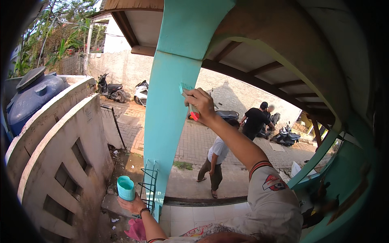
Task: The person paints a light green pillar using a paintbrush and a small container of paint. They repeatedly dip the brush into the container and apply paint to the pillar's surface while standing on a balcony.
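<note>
My right hand [199,104] is closed around the handle of a paintbrush [193,110] with a red end. Its bristles, wet with turquoise paint, press against the turquoise pillar [172,113] at about mid-height. Lower down on the left, my left hand [131,204] grips a turquoise cup [126,188] from below and holds it upright; turquoise paint shows inside. A dark wire rack [150,186] is fixed to the pillar just beside the cup. Below the left wrist, which wears a bracelet, hangs a pink cloth [136,229].
A pale wall with slots [56,170] curves along the left, with a blue water tank [36,99] behind it. Past the pillar, one person in white [216,152] and others in dark clothes [256,121] stand on the paving near parked motorbikes [285,135]. A roof hangs overhead.
</note>
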The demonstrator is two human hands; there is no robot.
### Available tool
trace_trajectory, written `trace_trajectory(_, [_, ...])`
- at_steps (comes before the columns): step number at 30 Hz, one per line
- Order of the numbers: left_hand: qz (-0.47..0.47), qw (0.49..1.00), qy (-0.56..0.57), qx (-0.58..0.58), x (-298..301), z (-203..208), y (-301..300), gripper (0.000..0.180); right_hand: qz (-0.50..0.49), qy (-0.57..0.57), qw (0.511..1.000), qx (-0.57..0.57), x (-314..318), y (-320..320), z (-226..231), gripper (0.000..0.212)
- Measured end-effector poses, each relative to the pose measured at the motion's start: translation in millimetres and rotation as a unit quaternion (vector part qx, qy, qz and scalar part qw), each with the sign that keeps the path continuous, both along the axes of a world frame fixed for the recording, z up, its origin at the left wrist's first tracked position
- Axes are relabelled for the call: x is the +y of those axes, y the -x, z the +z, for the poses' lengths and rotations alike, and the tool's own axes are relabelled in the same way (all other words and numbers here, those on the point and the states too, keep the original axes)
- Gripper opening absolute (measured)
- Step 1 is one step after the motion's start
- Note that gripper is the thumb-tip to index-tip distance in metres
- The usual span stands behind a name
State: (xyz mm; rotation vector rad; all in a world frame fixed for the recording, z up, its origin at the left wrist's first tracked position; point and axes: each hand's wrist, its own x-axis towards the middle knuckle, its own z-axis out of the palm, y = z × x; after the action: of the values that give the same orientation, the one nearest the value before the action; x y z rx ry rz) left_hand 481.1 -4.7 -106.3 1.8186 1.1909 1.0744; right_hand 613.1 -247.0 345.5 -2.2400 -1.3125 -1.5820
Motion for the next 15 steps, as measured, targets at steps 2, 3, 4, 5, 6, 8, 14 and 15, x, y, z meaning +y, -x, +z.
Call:
trace_trajectory(2, [-0.008,1.000,-0.006,-0.012,-5.0,0.1,-2.3,0.091,0.063,-0.124,0.987,0.082,-18.8,35.2,-50.1,0.022])
trace_trajectory(3, [-0.007,1.000,0.002,-0.021,-6.7,4.8,-2.0,0.091,0.070,-0.225,0.958,0.163,-20.8,60.7,-79.6,0.016])
trace_trajectory(4, [-0.005,1.000,0.006,-0.030,-6.1,7.0,-2.0,0.090,0.063,-0.319,0.908,0.263,-30.2,80.6,-117.1,0.016])
trace_trajectory(5, [-0.013,0.999,-0.004,-0.039,-7.2,4.9,-5.0,0.089,0.061,-0.395,0.849,0.345,-51.7,90.4,-167.9,0.018])
trace_trajectory(6, [-0.007,0.999,-0.005,-0.053,-4.4,6.8,-6.5,0.089,0.055,-0.510,0.723,0.462,-51.6,123.6,-198.4,0.022])
trace_trajectory(8, [-0.006,0.997,-0.009,-0.072,-5.6,7.7,-0.9,0.089,0.099,-0.670,0.467,0.568,-61.4,173.1,-247.9,0.028])
trace_trajectory(14, [-0.023,0.991,0.009,-0.134,8.9,-7.5,9.0,0.085,0.073,-0.784,0.217,0.577,-128.5,241.5,-335.5,0.019])
trace_trajectory(15, [-0.040,0.987,0.010,-0.154,6.6,-3.6,8.1,0.085,0.095,-0.794,0.221,0.559,-132.5,247.3,-330.4,0.020])
